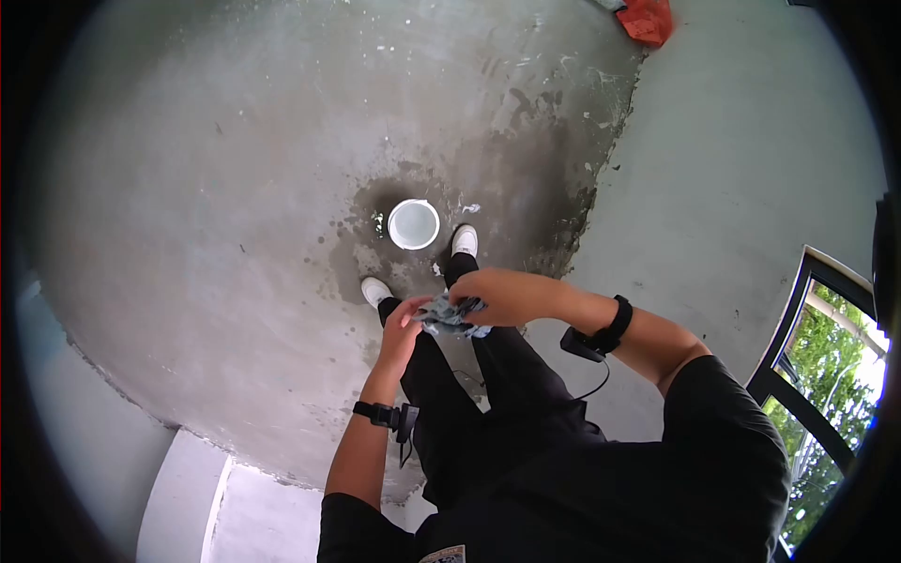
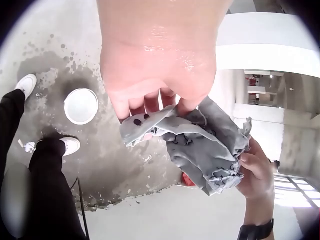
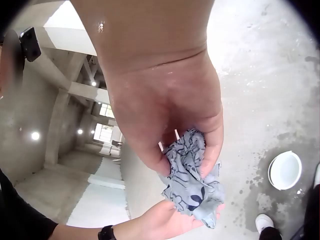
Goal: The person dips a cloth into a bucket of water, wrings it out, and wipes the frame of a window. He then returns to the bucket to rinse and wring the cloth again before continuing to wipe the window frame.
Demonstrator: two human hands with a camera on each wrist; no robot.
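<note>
A crumpled grey cloth [image 1: 450, 317] with dark printed marks hangs between my two hands, in front of my legs. My right hand [image 3: 167, 105] grips it from above, thumb and fingers closing on the bunched fabric. My left hand [image 2: 160, 65] holds the other side of the cloth [image 2: 205, 150], its thumb against the fabric and its fingertips hidden behind it. In the right wrist view the left palm [image 3: 170, 220] shows under the cloth's lower end. Skin on the left hand looks wet.
A white bucket [image 1: 414, 225] with water in it stands on the wet concrete floor [image 1: 282, 188], just beyond my white shoes [image 1: 465, 240]. A pale wall [image 1: 741, 141] rises on the right, with a window [image 1: 826, 366] in it. Something red [image 1: 648, 21] lies at the far wall base.
</note>
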